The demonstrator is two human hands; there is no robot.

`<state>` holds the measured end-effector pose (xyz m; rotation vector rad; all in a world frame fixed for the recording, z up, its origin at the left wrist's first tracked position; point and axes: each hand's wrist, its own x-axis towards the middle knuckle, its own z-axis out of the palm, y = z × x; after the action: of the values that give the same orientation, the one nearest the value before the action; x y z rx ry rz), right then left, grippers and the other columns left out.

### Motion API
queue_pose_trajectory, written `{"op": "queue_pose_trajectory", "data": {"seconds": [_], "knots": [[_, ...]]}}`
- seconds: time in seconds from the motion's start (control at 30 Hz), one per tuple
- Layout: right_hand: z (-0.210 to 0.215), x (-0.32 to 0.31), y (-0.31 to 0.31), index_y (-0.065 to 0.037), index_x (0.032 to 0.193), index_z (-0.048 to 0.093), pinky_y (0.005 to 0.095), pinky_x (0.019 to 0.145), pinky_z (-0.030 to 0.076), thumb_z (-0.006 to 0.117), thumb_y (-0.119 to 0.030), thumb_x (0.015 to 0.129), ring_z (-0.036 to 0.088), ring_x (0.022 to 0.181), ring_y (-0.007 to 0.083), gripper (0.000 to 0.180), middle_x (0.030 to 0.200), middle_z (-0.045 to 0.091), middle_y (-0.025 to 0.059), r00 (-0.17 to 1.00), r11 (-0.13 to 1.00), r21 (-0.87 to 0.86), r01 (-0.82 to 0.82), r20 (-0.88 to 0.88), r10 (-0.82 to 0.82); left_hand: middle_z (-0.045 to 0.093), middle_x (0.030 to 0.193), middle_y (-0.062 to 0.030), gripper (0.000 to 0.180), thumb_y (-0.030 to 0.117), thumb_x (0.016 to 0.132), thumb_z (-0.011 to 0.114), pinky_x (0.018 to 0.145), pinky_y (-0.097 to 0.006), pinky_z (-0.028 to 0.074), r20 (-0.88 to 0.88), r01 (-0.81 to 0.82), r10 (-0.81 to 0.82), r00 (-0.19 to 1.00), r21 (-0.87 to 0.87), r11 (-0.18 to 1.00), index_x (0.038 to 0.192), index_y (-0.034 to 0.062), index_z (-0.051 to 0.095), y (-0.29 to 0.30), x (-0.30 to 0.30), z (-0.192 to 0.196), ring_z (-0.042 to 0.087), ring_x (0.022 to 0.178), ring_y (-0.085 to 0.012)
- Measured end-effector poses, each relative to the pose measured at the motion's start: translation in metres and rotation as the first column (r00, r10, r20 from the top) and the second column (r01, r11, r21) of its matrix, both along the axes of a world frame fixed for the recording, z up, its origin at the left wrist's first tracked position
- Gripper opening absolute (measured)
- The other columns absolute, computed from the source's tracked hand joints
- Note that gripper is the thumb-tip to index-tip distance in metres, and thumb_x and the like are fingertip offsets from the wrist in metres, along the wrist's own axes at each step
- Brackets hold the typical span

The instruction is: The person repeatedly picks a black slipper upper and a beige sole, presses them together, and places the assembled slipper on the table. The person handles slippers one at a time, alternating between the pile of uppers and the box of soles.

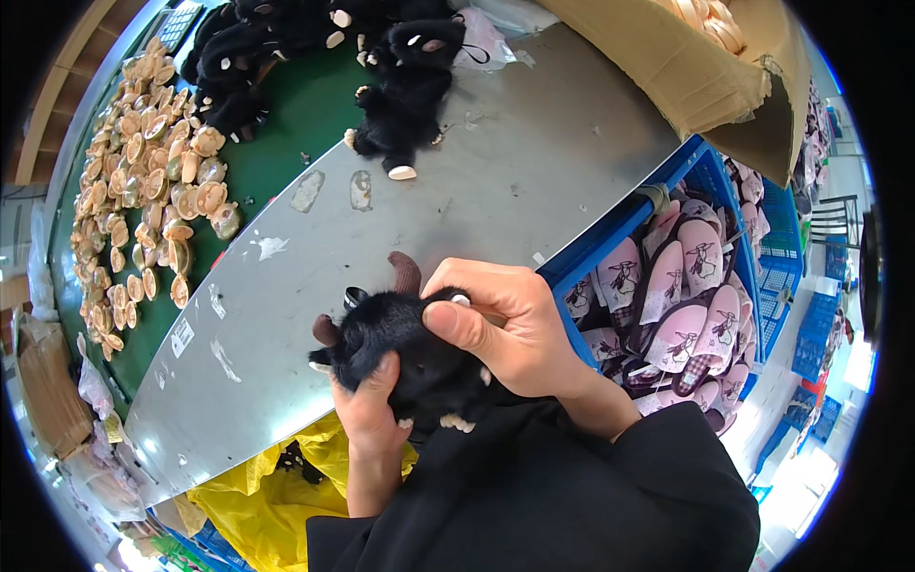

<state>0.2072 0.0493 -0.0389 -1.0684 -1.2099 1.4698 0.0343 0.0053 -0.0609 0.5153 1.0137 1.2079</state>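
A small black plush animal (400, 343) with brown horn-like parts and pale feet is held over the near side of the metal tabletop. My left hand (370, 410) grips it from below, its thumb pressed into the fur. On the toy's right side, my right hand (510, 329) pinches the fur between thumb and bent fingers, beside a small white patch. A dark loop stands up near the horns. The fingers under the toy are hidden. Farther off on the metal lies another black plush toy (405, 100) with pale feet.
Several black plush toys (233, 71) pile up at the far left. Pale molded shells (152, 181) cover the green surface (272, 157). A blue crate (701, 157) of pink slippers (672, 276) stands right, below a cardboard box (658, 57). A yellow bag (253, 505) hangs near me.
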Motion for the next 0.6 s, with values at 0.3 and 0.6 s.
{"op": "queue_pose_trajectory", "data": {"seconds": [0.3, 0.6], "knots": [[0.003, 0.005, 0.006, 0.003, 0.082, 0.058, 0.0320, 0.055, 0.037, 0.068, -0.020, 0.099, 0.045, 0.060, 0.0185, 0.031, 0.073, 0.050, 0.0106, 0.996, 0.994, 0.098, 0.050, 0.065, -0.057, 0.065, 0.129, -0.0172, 0.076, 0.027, 0.078, 0.085, 0.102, -0.041, 0.053, 0.216, 0.040, -0.042, 0.975, 0.012, 0.999, 0.138, -0.0059, 0.052, -0.006, -0.005, -0.008, 0.066, 0.116, -0.0302], [-0.007, 0.007, 0.006, 0.006, 0.095, 0.067, 0.0254, 0.058, 0.042, 0.071, -0.012, 0.096, 0.054, 0.064, 0.0132, 0.019, 0.089, 0.064, 0.0092, 0.979, 0.953, 0.298, 0.050, 0.175, -0.106, 0.068, 0.120, -0.0183, 0.070, 0.011, 0.075, 0.086, 0.096, -0.038, 0.056, 0.354, 0.217, -0.245, 0.903, 0.117, 0.969, 0.135, -0.0083, 0.054, -0.001, -0.006, -0.011, 0.069, 0.108, -0.0288]]}}
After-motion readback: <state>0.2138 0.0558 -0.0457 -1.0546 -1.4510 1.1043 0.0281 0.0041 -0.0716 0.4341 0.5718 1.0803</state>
